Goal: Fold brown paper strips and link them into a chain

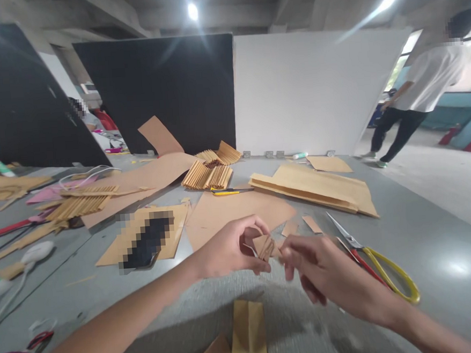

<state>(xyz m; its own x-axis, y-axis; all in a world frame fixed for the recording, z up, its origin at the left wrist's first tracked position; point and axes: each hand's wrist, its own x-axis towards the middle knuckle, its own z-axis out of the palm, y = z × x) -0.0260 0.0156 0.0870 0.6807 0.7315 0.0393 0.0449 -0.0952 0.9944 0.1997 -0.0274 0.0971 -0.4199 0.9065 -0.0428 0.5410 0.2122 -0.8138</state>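
Note:
My left hand is curled around a small bundle of folded brown paper, thumb below and fingers above. At the bundle's right side, my right hand pinches a small brown paper piece between thumb and fingertips; whether it is joined to the bundle I cannot tell. On the table below lies a creased brown paper rectangle. Just beyond my hands is a large flat brown paper sheet. Scissors with yellow and red handles lie right of my right hand.
Pleated paper stacks and a yellow cutter lie farther back. A folded kraft paper piece rests at right. A dark, blurred-out object lies on paper at left. Black and white panels border the table; a person stands beyond.

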